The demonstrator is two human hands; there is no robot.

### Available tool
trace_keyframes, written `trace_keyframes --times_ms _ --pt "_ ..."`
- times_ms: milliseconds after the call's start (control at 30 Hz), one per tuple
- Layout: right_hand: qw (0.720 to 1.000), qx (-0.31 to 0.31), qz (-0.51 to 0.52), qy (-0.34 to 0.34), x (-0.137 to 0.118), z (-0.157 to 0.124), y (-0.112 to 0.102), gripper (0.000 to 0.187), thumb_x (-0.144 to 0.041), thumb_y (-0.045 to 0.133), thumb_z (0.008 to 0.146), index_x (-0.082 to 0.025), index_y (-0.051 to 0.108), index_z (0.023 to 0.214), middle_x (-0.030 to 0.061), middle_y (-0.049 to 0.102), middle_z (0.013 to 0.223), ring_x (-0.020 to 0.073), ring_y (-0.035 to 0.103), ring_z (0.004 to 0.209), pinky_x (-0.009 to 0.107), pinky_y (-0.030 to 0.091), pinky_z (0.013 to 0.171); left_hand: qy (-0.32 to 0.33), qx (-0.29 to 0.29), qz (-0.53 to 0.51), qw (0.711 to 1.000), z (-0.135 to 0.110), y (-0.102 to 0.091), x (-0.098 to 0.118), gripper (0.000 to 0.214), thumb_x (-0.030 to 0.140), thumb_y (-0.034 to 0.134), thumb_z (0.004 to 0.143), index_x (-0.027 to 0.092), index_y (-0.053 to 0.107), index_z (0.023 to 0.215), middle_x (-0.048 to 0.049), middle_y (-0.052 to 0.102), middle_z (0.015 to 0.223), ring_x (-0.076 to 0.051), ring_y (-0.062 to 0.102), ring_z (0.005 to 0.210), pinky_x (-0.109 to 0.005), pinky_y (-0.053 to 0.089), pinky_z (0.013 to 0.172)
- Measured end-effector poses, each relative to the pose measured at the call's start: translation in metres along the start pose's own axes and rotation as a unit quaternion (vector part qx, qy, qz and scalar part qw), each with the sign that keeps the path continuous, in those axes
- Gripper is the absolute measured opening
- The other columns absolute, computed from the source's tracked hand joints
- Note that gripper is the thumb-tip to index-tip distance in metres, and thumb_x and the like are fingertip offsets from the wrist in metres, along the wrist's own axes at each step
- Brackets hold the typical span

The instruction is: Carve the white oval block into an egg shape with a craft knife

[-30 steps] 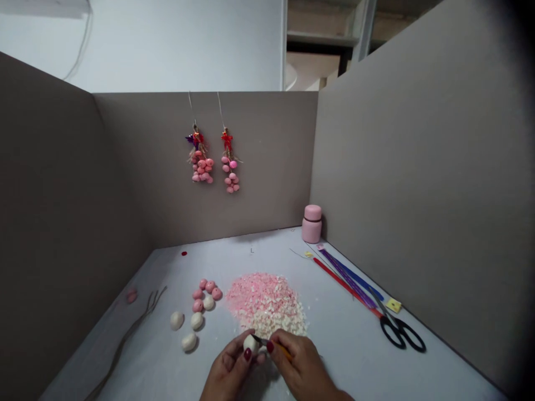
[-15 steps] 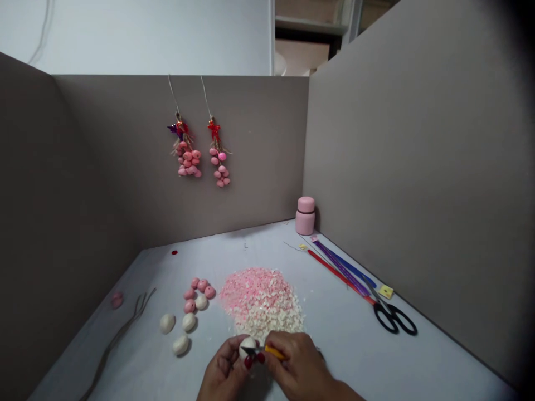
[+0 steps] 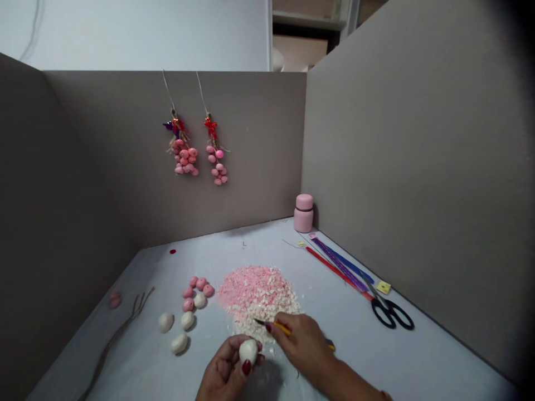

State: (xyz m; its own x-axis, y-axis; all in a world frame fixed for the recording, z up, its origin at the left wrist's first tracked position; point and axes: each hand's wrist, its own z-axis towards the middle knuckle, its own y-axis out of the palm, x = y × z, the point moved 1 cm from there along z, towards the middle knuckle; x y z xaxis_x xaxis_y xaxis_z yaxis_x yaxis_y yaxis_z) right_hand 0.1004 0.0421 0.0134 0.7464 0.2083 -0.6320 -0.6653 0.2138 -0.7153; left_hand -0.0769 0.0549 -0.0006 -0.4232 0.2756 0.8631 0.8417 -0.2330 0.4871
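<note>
Between the fingers and thumb of my left hand point(image 3: 223, 372) sits a white carved ball point(image 3: 248, 351), its smooth top showing. My right hand point(image 3: 304, 342) is closed around a craft knife point(image 3: 281, 328) with a yellow handle. The dark blade points left, above the pile of pink and white shavings point(image 3: 259, 289) and apart from the ball. To the left lie several pink balls point(image 3: 208, 290) with small holes, and several white balls point(image 3: 179, 343) near them.
Scissors point(image 3: 393, 313) lie at the right beside red, purple and blue ribbons point(image 3: 334, 263). A pink jar point(image 3: 304, 213) stands in the back corner. Brown twine point(image 3: 119, 334) runs along the left. Two bead bunches point(image 3: 216, 161) hang on the grey back panel point(image 3: 259, 145).
My right hand has drawn the knife up and right, off the white ball. My left hand still holds the ball, now more exposed. The view has shifted slightly.
</note>
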Motion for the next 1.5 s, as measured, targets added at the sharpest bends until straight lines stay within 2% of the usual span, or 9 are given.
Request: trace_keyframes --times_ms 133,267,467,633,900,1133,1367,1500 --pt "1.000 0.011 0.003 -0.002 -0.002 0.001 -0.002 0.034 -0.037 0.040 0.094 -0.022 0.042 0.063 -0.0029 0.050 0.055 0.0133 0.048 0.051 0.024 0.026 0.051 0.014 0.025 -0.003 1.000 -0.001 0.002 0.002 0.029 0.034 0.087 0.056 0.019 0.078 0.080 -0.0062 0.078 0.082 -0.016 0.068 0.075 -0.023 0.050 0.074" --pt "0.998 -0.024 0.020 -0.057 -0.014 -0.007 0.000 0.028 -0.034 0.043 0.091 -0.022 0.046 0.065 -0.0025 0.055 0.060 0.0127 0.051 0.054 0.024 0.028 0.053 0.003 -0.013 -0.023 1.000 0.001 0.002 -0.004 0.027 0.034 0.084 0.062 0.022 0.077 0.085 -0.0052 0.078 0.078 -0.016 0.068 0.071 -0.025 0.050 0.072" --pt "0.993 -0.041 -0.006 -0.110 -0.018 -0.013 0.002 0.026 -0.034 0.045 0.087 -0.021 0.045 0.065 -0.0013 0.055 0.060 0.0136 0.050 0.055 0.026 0.027 0.053 0.002 0.009 -0.049 0.999 0.003 0.000 -0.008 0.032 0.028 0.088 0.055 0.023 0.077 0.084 -0.0041 0.079 0.077 -0.016 0.068 0.071 -0.025 0.050 0.072" --pt "0.991 -0.030 -0.031 -0.127 -0.017 -0.012 0.003 0.027 -0.034 0.042 0.089 -0.021 0.047 0.065 0.0003 0.057 0.060 0.0148 0.053 0.056 0.027 0.027 0.053 -0.007 0.016 -0.024 1.000 0.000 0.001 -0.003 0.030 0.033 0.088 0.055 0.021 0.077 0.080 -0.0038 0.077 0.072 -0.015 0.066 0.068 -0.024 0.048 0.066" --pt "0.994 -0.023 -0.041 -0.101 -0.017 -0.012 0.002 0.025 -0.030 0.044 0.090 -0.021 0.050 0.067 0.0000 0.060 0.063 0.0146 0.057 0.058 0.026 0.028 0.054 -0.006 0.011 -0.020 1.000 -0.001 0.001 -0.001 0.029 0.035 0.085 0.059 0.020 0.074 0.082 -0.0028 0.073 0.065 -0.014 0.062 0.064 -0.024 0.045 0.063" --pt "0.998 0.020 -0.058 -0.002 -0.008 -0.004 -0.005 0.034 -0.036 0.042 0.094 -0.022 0.051 0.065 -0.0009 0.058 0.055 0.0143 0.054 0.050 0.026 0.025 0.051 0.016 0.040 0.035 0.998 -0.006 0.007 0.003 0.032 0.038 0.087 0.054 0.019 0.074 0.078 -0.0024 0.072 0.069 -0.014 0.059 0.062 -0.024 0.044 0.061" --pt "0.993 -0.030 -0.015 -0.110 -0.018 -0.012 0.000 0.027 -0.032 0.046 0.088 -0.021 0.048 0.063 -0.0013 0.057 0.058 0.0130 0.052 0.054 0.026 0.027 0.052 0.026 0.014 0.038 0.999 -0.004 0.004 -0.006 0.028 0.038 0.082 0.063 0.021 0.071 0.083 -0.0030 0.070 0.071 -0.018 0.060 0.070 -0.030 0.045 0.067" --pt "0.995 -0.030 -0.035 -0.091 -0.015 -0.011 0.001 0.028 -0.032 0.047 0.088 -0.021 0.049 0.063 -0.0009 0.058 0.059 0.0136 0.052 0.054 0.027 0.027 0.053 0.036 0.011 0.049 0.998 -0.007 0.005 -0.006 0.026 0.036 0.081 0.065 0.022 0.071 0.083 -0.0031 0.071 0.073 -0.018 0.060 0.071 -0.029 0.045 0.067"
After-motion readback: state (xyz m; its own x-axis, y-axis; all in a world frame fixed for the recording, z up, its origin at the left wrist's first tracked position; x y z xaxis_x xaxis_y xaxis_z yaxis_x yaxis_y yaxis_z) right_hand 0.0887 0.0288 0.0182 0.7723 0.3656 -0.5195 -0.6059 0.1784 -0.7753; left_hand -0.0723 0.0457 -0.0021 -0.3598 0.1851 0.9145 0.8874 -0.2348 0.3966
